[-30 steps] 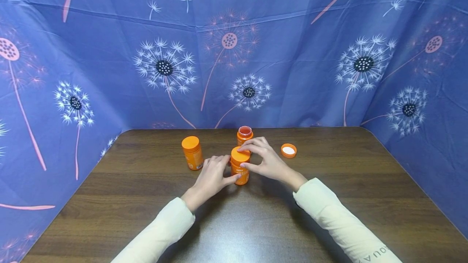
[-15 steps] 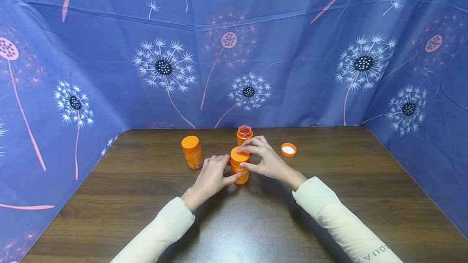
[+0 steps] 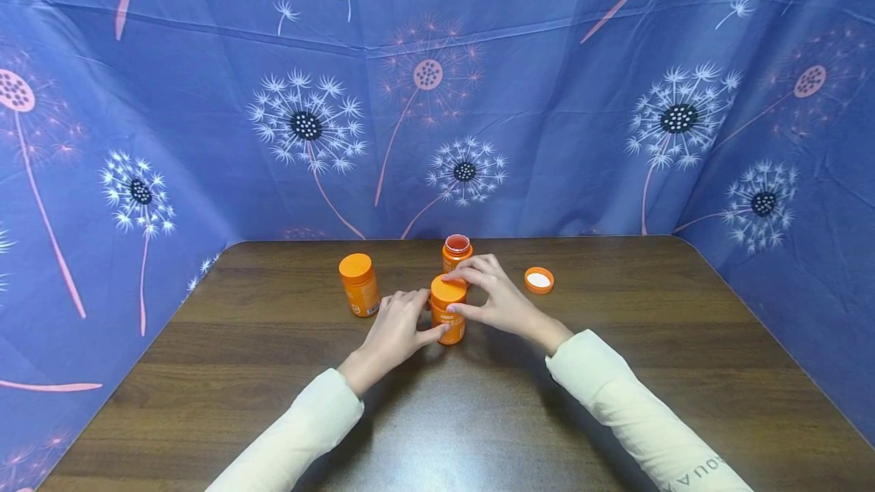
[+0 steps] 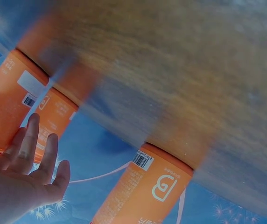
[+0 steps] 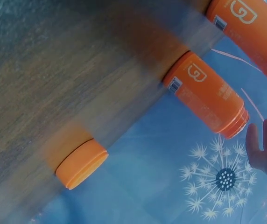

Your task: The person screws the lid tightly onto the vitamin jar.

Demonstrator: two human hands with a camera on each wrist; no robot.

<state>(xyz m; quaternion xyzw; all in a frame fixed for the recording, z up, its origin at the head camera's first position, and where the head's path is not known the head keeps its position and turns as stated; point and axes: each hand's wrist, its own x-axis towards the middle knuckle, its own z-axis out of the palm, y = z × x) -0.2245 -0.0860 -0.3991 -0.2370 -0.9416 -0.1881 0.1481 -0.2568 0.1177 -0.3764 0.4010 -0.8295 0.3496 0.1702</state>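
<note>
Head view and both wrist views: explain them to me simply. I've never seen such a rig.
There is no machine, only a person's two bare hands. The wide picture comes from a camera on the head; the other two come from one camera on each wrist, so the table looks tilted there. On it stand three orange bottles: the front bottle, the open bottle behind it, and the left bottle, its lid on. A loose lid lies to the right. The left hand has its grip on the front bottle's body; the right hand holds its cap.
</note>
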